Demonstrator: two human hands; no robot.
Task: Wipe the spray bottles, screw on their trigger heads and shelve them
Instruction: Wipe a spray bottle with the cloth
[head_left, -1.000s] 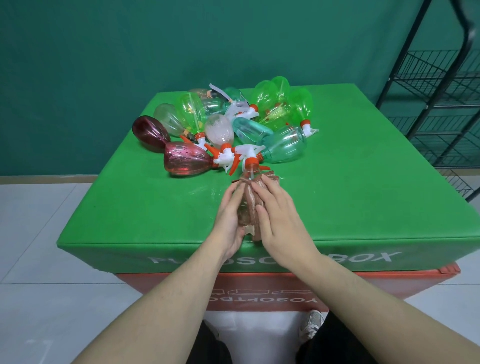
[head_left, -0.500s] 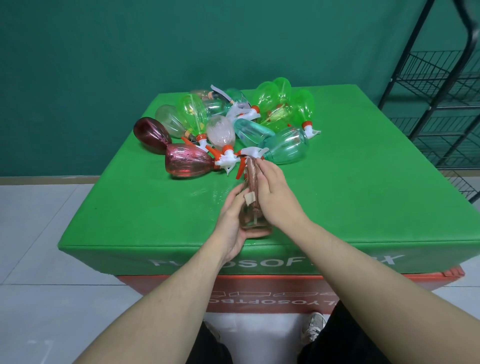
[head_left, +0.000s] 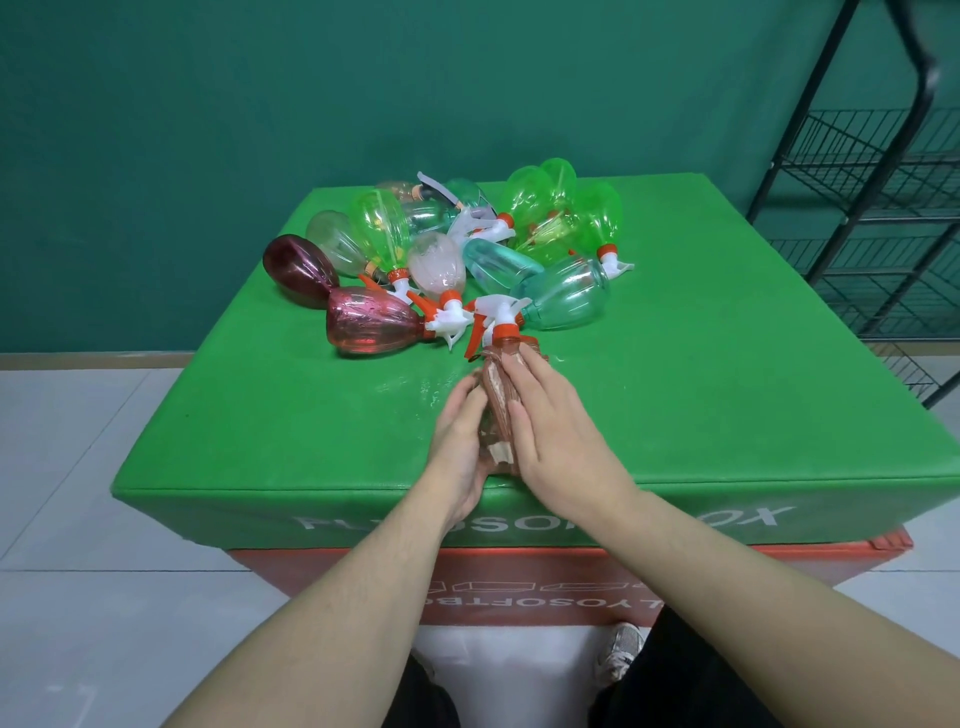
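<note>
Both hands on one clear bottle (head_left: 500, 410) near the front edge of the green box (head_left: 727, 389), about mid-width. Left hand (head_left: 460, 441) cups the bottle's left side, fingers curled round it from below. Right hand (head_left: 550, 431) lies over the top/right side w/ fingers wrapped on a brownish cloth (head_left: 496, 387) pressed against the bottle. Bottle points away from the person; its white trigger head (head_left: 498, 306) w/ orange collar sticks out past the fingertips, twd the pile.

Pile of bottles (head_left: 447, 249) sits at the back-centre of the box top, all lying on their sides, touching/overlapping: two dark red ones at the left, bright green ones at centre and back right, pale teal ones in the middle, a clear one between. Several have white-and-orange trigger heads on.

Black wire rack (head_left: 883, 208) stands off the box's right side, by the green wall. Box has an orange base; white lettering on its front face, partly hidden by the arms.
</note>
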